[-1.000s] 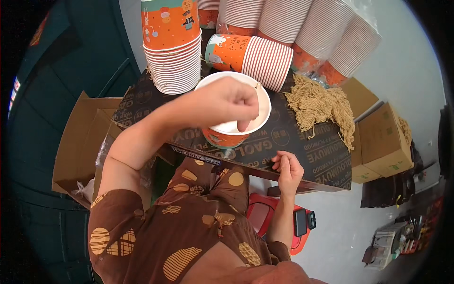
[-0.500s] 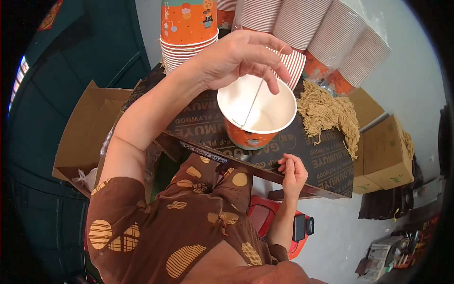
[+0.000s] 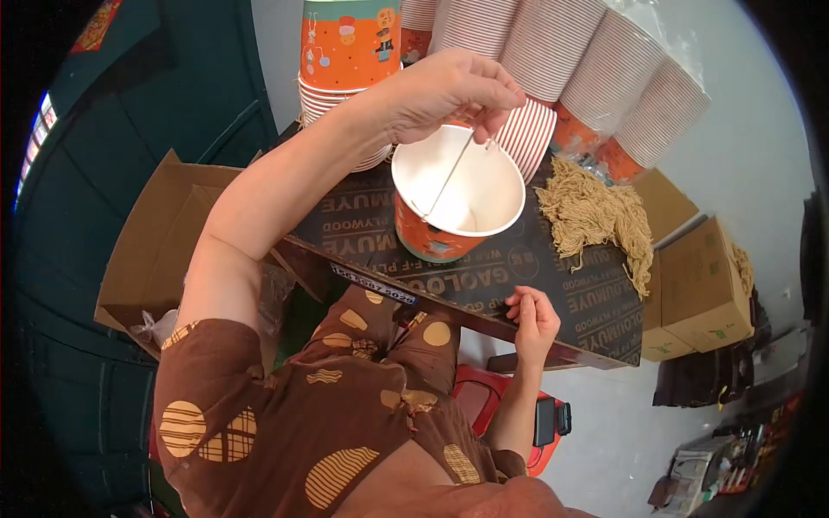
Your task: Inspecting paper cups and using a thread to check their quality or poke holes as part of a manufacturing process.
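Note:
A paper bucket (image 3: 423,235), white inside with an orange printed outside, is at the middle of the dark printed board table (image 3: 371,229), slightly tilted. I cannot tell if its base touches the board. A thin cord (image 3: 450,177) runs from its near rim up across the opening to my left hand (image 3: 479,93), which is closed on it above the far rim. My right hand (image 3: 536,318) rests at the table's near edge with its fingers curled. What those fingers hold, if anything, is hidden.
Stacked orange buckets (image 3: 350,52) stand behind my left forearm. A nested stack (image 3: 527,138) lies beyond the bucket, with taller wrapped stacks (image 3: 557,47) behind. Tan cords (image 3: 596,211) lie in a heap at right. Cardboard boxes (image 3: 164,233) flank the table.
My left hand has closed from loosely spread fingers onto the cord. The bucket has shifted a little left and tilted. The right hand has stayed at the edge.

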`<state>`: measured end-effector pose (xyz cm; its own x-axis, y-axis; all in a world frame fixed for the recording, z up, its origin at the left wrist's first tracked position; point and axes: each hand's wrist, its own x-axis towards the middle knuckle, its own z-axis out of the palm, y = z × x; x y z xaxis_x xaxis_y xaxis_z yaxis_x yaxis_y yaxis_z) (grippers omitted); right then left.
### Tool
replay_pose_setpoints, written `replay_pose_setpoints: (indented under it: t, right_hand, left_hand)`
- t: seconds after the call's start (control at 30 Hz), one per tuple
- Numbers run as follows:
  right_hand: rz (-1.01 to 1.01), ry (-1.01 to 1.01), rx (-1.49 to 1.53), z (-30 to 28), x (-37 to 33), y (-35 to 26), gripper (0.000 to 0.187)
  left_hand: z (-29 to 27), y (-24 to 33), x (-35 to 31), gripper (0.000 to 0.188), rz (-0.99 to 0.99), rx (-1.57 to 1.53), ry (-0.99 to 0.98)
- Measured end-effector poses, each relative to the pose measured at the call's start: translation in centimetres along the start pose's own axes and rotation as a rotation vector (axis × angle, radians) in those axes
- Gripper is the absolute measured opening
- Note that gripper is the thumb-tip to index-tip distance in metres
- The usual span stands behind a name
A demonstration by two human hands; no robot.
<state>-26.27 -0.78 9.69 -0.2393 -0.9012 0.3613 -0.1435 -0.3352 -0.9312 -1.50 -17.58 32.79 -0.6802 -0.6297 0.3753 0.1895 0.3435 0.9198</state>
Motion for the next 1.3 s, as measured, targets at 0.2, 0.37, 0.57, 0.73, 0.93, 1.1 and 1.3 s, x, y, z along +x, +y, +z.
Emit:
replay_pose_setpoints:
  t: [0.2,0.37,0.57,0.73,0.93,1.1,1.3]
  right_hand:
    - [0.018,-0.001,0.014,0.1,0.0,-0.3,0.018]
    - [0.03,0.006,0.017,0.3,0.1,-0.2,0.018]
    - [0.05,-0.015,0.019,0.7,0.6,-0.6,0.017]
    - [0.039,-0.046,0.038,2.3,1.6,-3.1,0.016]
    - [-0.194,-0.083,-0.106,4.9,3.0,-5.5,0.015]
    - [-0.207,-0.102,-0.171,4.7,3.0,-4.7,0.016]
    - [-0.089,-0.09,-0.127,3.9,2.8,-3.0,0.015]
  left_hand:
    - [-0.6,-0.3,-0.5,0.018,-0.012,0.168,0.026]
    - [-1.1,-0.3,-1.1,0.019,-0.027,0.254,0.017]
    - [-1.6,-1.1,-1.6,0.018,0.001,0.349,-0.005]
    - [-1.2,-1.2,-2.0,0.018,0.032,0.331,-0.021]
    - [-0.4,-3.9,-3.0,0.023,0.567,1.43,0.533]
    - [4.2,-3.5,-6.7,0.016,0.544,1.357,0.341]
    - [6.9,-5.3,-7.3,0.018,0.15,1.031,-0.049]
